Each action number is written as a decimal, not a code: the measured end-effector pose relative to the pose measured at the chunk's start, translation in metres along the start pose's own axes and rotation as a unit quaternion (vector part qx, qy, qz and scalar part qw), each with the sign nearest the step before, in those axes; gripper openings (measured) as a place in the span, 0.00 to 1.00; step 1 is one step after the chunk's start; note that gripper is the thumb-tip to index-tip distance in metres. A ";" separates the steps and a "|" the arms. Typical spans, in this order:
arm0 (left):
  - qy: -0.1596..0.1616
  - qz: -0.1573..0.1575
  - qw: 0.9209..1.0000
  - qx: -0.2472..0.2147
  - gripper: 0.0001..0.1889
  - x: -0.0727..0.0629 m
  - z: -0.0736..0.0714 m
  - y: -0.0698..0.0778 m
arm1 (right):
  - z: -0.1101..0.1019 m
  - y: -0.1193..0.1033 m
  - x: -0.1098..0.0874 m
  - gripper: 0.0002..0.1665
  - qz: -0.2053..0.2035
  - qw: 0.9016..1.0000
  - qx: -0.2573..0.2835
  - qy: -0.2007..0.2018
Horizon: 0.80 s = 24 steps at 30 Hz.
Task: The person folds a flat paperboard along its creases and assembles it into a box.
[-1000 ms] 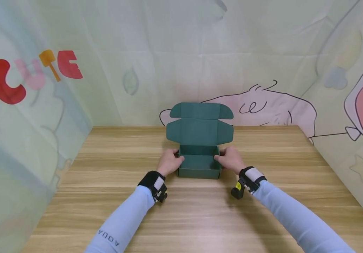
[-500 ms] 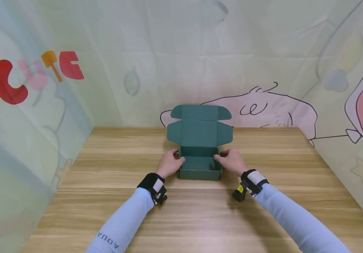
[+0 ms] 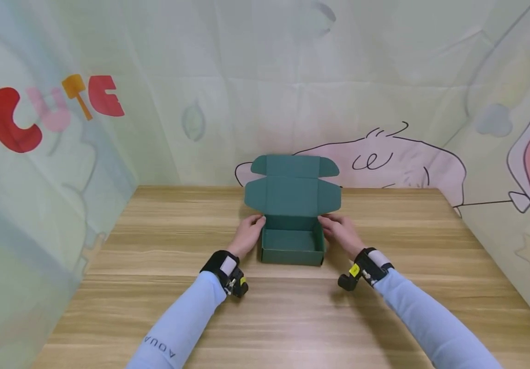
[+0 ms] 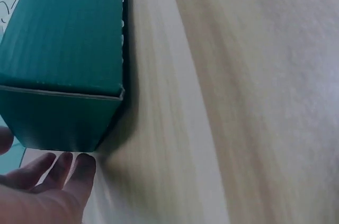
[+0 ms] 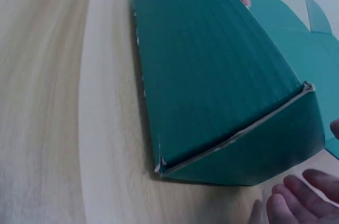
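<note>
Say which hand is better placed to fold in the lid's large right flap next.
Probably the right hand: in the head view it is beside the green box, just below that flap. The left hand is on the box's opposite side and would likely have to reach across.

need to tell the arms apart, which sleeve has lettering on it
The left sleeve, behind the left hand beside the green box: it carries dark lettering, while the right sleeve shows plain light blue.
</note>
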<state>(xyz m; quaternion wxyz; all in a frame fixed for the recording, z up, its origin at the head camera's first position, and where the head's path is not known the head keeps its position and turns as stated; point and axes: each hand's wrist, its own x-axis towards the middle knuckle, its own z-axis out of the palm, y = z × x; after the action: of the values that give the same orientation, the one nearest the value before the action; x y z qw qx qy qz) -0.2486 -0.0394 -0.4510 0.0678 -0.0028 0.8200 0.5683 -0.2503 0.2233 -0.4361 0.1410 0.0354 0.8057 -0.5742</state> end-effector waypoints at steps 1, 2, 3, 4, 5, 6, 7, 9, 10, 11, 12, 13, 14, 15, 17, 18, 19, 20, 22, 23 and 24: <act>-0.002 -0.003 1.000 -0.009 0.26 0.001 0.000 -0.001 | 0.000 0.000 0.001 0.36 0.003 1.000 0.010 -0.003; -0.005 -0.006 1.000 -0.016 0.25 0.001 0.000 -0.001 | 0.000 0.000 0.002 0.36 0.005 1.000 0.020 -0.005; -0.007 -0.009 1.000 -0.023 0.25 0.002 0.000 -0.002 | 0.001 0.001 0.003 0.35 0.007 1.000 0.027 -0.007; -0.009 -0.010 1.000 -0.027 0.25 0.003 0.001 -0.003 | 0.001 0.001 0.004 0.35 0.010 0.999 0.033 -0.009; -0.011 -0.013 0.999 -0.033 0.25 0.003 0.001 -0.004 | 0.001 0.001 0.005 0.35 0.011 0.999 0.038 -0.012; -0.012 -0.014 0.999 -0.037 0.25 0.004 0.001 -0.004 | 0.001 0.002 0.006 0.34 0.012 0.999 0.043 -0.015; -0.013 -0.014 0.999 -0.041 0.25 0.004 0.001 -0.005 | 0.001 0.003 0.007 0.34 0.013 0.999 0.045 -0.018; -0.015 -0.013 0.999 -0.048 0.24 0.005 0.002 -0.005 | 0.002 0.004 0.009 0.33 0.011 0.999 0.048 -0.021; -0.017 -0.013 0.998 -0.051 0.24 0.005 0.002 -0.005 | 0.002 0.004 0.009 0.33 0.009 0.999 0.047 -0.022; -0.018 -0.013 0.998 -0.052 0.24 0.005 0.002 -0.005 | 0.002 0.005 0.010 0.33 0.007 0.999 0.043 -0.021; -0.019 -0.012 0.998 -0.053 0.24 0.006 0.002 -0.005 | 0.002 0.006 0.010 0.32 0.006 0.999 0.039 -0.019; -0.021 -0.012 0.998 -0.053 0.24 0.006 0.002 -0.005 | 0.002 0.006 0.010 0.31 0.005 0.999 0.037 -0.015; -0.022 -0.012 0.998 -0.052 0.24 0.006 0.002 -0.006 | 0.003 0.006 0.010 0.31 0.002 0.999 0.035 -0.013; -0.023 -0.010 0.998 -0.052 0.24 0.006 0.002 -0.006 | 0.003 0.007 0.010 0.30 0.002 0.999 0.030 -0.011; -0.024 -0.009 0.998 -0.051 0.24 0.006 0.002 -0.007 | 0.002 0.009 0.011 0.30 0.000 1.000 0.026 -0.009; -0.025 -0.006 0.998 -0.052 0.24 0.006 0.002 -0.008 | 0.002 0.010 0.011 0.29 0.000 1.000 0.028 -0.008; -0.024 -0.003 0.998 -0.052 0.24 0.006 0.003 -0.009 | 0.002 0.010 0.011 0.29 -0.001 0.999 0.031 -0.008; -0.024 0.001 0.998 -0.052 0.24 0.006 0.003 -0.010 | 0.002 0.011 0.011 0.29 -0.001 1.000 0.030 -0.008; -0.022 0.012 0.999 -0.042 0.25 0.005 0.004 -0.012 | 0.002 0.012 0.012 0.29 -0.002 0.999 0.034 -0.006; -0.019 0.015 0.999 -0.039 0.24 0.005 0.004 -0.013 | 0.001 0.013 0.012 0.29 -0.002 0.999 0.036 -0.005; -0.018 0.016 0.999 -0.037 0.24 0.004 0.005 -0.013 | 0.001 0.013 0.012 0.29 -0.002 0.999 0.038 -0.003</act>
<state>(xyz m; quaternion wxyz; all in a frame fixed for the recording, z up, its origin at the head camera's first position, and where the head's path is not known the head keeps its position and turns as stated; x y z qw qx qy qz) -0.2513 -0.0392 -0.4648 0.0730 0.0184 0.7968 0.5995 -0.2584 0.2251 -0.4514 0.1409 0.0368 0.7828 -0.6050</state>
